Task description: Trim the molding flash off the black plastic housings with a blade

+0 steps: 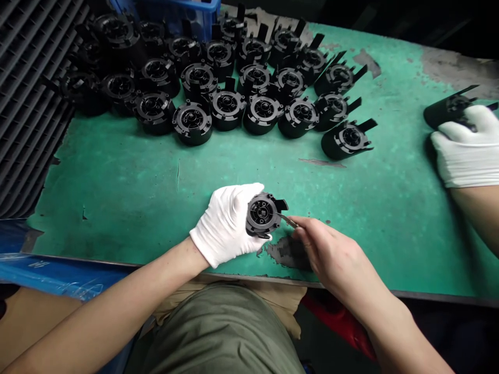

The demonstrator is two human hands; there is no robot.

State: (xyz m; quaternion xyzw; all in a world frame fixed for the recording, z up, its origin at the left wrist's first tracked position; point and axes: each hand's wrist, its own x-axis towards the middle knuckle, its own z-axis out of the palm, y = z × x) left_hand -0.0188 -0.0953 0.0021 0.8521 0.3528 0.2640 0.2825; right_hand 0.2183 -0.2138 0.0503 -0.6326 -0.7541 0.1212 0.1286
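My left hand wears a white glove and is closed round a round black plastic part, holding it just above the green table near the front edge. My bare right hand pinches a small thin metal tool whose tip touches the part's right side. The part's ribbed open face is turned up toward me.
Several more black round parts stand in rows at the table's back. A co-worker's white-gloved hand rests on another black part at the right. A dark ribbed tray lies at the left, a blue crate behind.
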